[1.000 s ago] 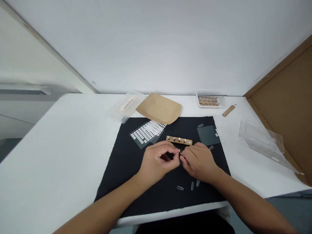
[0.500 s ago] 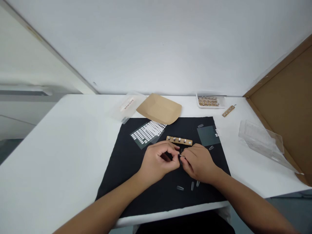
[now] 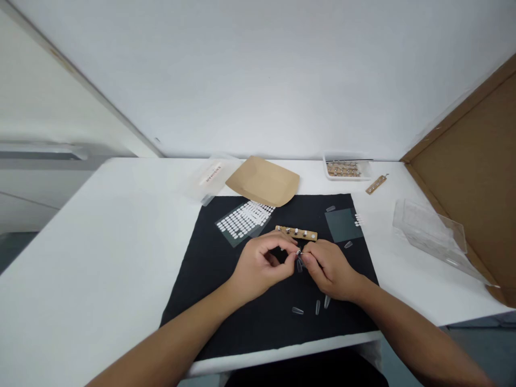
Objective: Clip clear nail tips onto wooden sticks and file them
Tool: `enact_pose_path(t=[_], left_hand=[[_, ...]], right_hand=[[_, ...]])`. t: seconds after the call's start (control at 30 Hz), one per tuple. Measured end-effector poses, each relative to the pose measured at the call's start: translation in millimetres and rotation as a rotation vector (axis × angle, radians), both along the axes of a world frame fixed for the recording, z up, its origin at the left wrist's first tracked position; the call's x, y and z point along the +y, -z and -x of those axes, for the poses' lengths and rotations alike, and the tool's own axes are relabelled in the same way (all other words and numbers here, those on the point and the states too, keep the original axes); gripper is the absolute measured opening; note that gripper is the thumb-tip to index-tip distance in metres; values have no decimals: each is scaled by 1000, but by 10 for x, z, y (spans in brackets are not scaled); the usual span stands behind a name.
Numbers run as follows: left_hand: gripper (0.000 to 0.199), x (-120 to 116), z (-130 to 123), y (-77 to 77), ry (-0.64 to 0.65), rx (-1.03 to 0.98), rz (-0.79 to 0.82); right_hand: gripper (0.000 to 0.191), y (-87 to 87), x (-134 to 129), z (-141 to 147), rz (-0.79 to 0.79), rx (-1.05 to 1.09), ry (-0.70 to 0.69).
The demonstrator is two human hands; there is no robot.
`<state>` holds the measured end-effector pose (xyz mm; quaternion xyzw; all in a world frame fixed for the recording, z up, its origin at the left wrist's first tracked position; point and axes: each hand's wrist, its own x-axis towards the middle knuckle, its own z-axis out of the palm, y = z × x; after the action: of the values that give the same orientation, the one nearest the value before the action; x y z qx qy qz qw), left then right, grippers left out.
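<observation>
My left hand (image 3: 262, 266) pinches a small shiny metal piece (image 3: 299, 252) between thumb and forefinger. The thumb and forefinger of my right hand (image 3: 332, 271) close on the other side of the same piece, which is too small to make out fully. Just beyond my fingers lies a cork-coloured strip (image 3: 310, 235) bearing a row of small metal stands, some with white tops. A clear false nail tip (image 3: 299, 265) shows under my fingertips. Nearer me, more nail tips (image 3: 298, 310) lie on the black cloth (image 3: 250, 333).
Sheets of white oval stickers (image 3: 237, 223) lie left of the strip, a dark green sheet (image 3: 342, 224) right. Behind are a brown paper tray (image 3: 264, 180), a frosted bag (image 3: 213, 174) and a white box (image 3: 346, 178) of strips. A clear plastic case (image 3: 431, 231) stands by the cardboard (image 3: 475, 161).
My right hand has shifted slightly right and its fingertips have turned a little. The metal piece and the nail tip below it show more plainly between my hands.
</observation>
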<state>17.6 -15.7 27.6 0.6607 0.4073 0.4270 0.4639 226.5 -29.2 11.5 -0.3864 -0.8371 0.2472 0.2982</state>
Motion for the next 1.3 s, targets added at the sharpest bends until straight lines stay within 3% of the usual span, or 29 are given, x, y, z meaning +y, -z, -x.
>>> enact_pose_path(t=[0.3,1.0,1.3], left_hand=[[10,47,57,-28,128,-53,1],[23,34,72,84,152,-196,223],[23,44,68,51,173,-268,264]], right_hand=[[30,8,7,-12,14,51,-14],[28,18,18,-25,-105,-19,-50],[24,23,44,-29,-130,-25,-75]])
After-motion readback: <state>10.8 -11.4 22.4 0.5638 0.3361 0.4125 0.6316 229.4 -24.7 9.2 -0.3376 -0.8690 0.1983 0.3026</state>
